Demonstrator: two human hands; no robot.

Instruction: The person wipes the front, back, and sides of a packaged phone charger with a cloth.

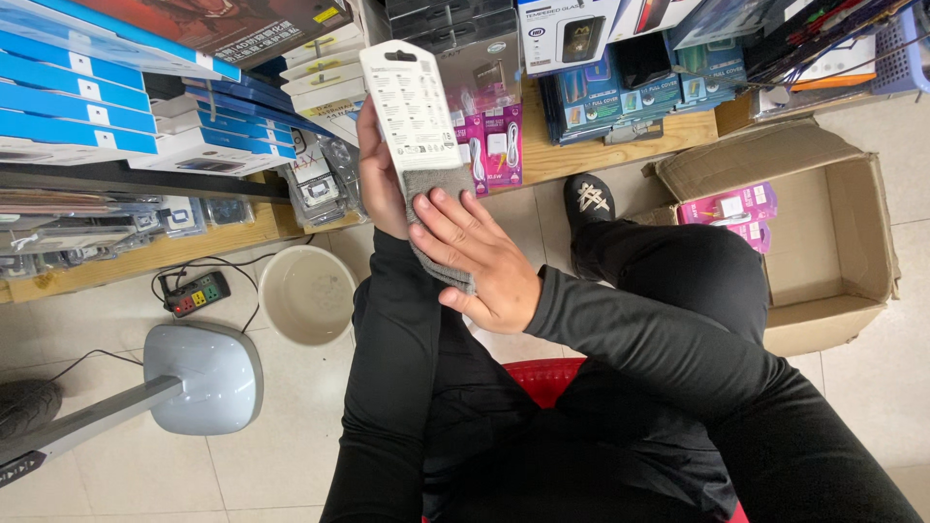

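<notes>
Left hand (380, 184) grips packet (412, 107); cloth (436, 208) covering.

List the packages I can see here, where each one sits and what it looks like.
White slim package: upright in left hand, right hand pressing grey cloth on it.
Pink packs: low shelf behind.
Pink boxes: inside open cardboard box, right.
Blue-and-white boxes: stacked, upper left.

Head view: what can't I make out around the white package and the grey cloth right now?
- White package: front face turned away; lower end behind the grey cloth.
- Left hand: fingers hidden behind the package.
- Right hand: palm hidden, pressed on the cloth.
- Cardboard box: contents partly hidden by the knee.
</notes>
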